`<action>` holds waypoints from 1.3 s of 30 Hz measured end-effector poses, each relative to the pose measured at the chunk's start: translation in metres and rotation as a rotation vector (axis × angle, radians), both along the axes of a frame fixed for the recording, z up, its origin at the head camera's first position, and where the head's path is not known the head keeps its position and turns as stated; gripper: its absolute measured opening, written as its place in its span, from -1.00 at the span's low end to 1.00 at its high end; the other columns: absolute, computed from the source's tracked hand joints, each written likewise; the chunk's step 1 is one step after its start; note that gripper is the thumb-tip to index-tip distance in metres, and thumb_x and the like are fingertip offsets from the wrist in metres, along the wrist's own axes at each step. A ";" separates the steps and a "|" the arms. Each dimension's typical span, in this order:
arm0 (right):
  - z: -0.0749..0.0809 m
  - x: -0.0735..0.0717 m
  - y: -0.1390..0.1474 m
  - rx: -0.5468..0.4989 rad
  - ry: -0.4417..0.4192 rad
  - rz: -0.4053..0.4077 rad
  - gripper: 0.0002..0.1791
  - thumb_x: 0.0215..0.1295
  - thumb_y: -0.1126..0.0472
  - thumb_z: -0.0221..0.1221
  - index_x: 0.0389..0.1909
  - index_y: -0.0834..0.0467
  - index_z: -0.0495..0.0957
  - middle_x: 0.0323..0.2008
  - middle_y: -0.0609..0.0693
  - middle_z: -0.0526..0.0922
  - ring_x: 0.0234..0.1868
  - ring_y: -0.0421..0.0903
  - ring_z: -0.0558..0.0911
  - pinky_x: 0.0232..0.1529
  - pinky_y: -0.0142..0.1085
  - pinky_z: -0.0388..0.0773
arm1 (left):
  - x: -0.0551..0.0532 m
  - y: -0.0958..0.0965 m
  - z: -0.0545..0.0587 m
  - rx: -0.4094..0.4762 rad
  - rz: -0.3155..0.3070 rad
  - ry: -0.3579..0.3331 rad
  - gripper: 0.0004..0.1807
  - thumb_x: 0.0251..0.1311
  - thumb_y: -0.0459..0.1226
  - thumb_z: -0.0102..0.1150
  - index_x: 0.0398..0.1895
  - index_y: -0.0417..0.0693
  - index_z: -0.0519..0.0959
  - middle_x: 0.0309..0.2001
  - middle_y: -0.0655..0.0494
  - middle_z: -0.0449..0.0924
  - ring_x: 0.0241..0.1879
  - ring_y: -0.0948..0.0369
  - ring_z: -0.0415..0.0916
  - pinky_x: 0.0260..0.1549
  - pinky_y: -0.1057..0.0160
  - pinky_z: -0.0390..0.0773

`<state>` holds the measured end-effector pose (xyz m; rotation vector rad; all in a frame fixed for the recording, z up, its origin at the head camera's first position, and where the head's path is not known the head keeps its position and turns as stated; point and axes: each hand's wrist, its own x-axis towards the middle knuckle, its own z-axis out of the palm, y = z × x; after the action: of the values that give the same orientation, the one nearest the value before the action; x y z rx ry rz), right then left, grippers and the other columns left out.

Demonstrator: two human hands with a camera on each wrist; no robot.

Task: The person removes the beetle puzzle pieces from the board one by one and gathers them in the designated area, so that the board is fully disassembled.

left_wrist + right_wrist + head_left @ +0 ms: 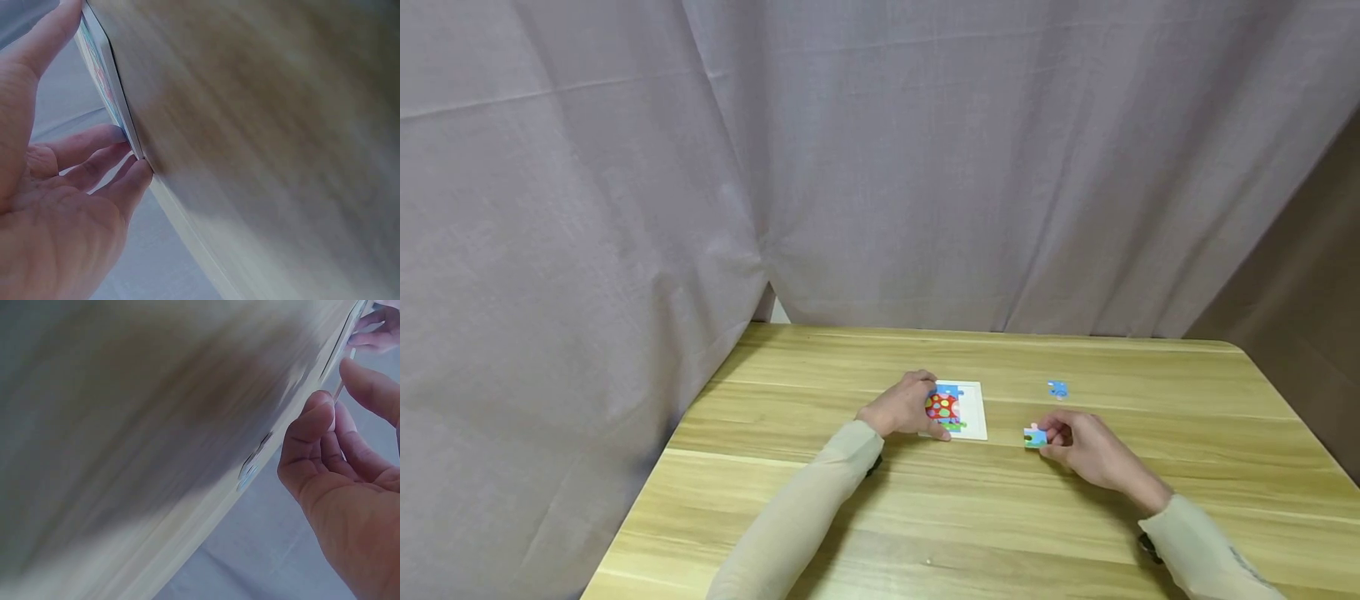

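A white-bordered jigsaw puzzle board lies on the table, partly filled with a red spotted picture on blue and green. My left hand holds it across its left part, thumb at the near edge and fingers at the far one. In the left wrist view the fingertips sit right at the board's rim. My right hand pinches a blue and green puzzle piece with a pink knob, to the right of the board. The right wrist view shows that piece almost edge-on between thumb and fingers.
Another blue puzzle piece lies on the wooden table, beyond my right hand. Grey curtains hang behind the table's far edge and along its left side.
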<state>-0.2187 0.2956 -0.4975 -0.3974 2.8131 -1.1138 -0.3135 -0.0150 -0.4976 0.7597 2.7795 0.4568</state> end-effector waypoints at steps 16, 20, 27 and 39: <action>-0.005 0.014 0.025 0.060 0.052 -0.016 -0.76 0.29 0.39 0.44 -0.07 0.32 0.67 -0.31 -0.06 0.62 -0.34 -0.42 0.47 -0.35 -0.46 0.51 | 0.001 -0.001 0.001 0.011 0.001 -0.011 -0.08 0.11 0.14 0.67 0.44 -0.17 0.58 0.64 0.10 0.35 0.64 0.12 0.26 0.58 0.22 0.45; -0.006 0.017 0.030 0.055 0.057 -0.015 -0.78 0.26 0.41 0.46 -0.12 0.30 0.66 -0.34 -0.07 0.62 -0.35 -0.42 0.47 -0.35 -0.46 0.51 | 0.001 -0.001 0.000 0.017 0.002 -0.017 -0.08 0.11 0.14 0.67 0.44 -0.17 0.58 0.65 0.09 0.35 0.64 0.11 0.27 0.58 0.22 0.46; -0.005 0.019 0.039 0.059 0.044 -0.020 -0.76 0.29 0.40 0.43 -0.07 0.32 0.67 -0.31 -0.05 0.63 -0.34 -0.42 0.47 -0.33 -0.45 0.52 | 0.000 -0.001 0.000 0.020 0.005 -0.022 -0.06 0.12 0.13 0.67 0.46 -0.17 0.56 0.66 0.09 0.32 0.65 0.11 0.25 0.60 0.21 0.44; -0.006 0.018 0.049 0.087 0.021 -0.038 -0.74 0.31 0.36 0.45 -0.04 0.30 0.66 -0.26 -0.03 0.65 -0.31 -0.40 0.49 -0.31 -0.45 0.54 | 0.000 0.000 0.000 0.013 0.009 -0.021 -0.07 0.13 0.14 0.66 0.46 -0.17 0.57 0.66 0.10 0.32 0.67 0.11 0.23 0.63 0.20 0.41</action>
<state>-0.2011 0.3443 -0.5032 -0.3514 2.8866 -0.9951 -0.3134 -0.0151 -0.4974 0.7411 2.7643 0.4828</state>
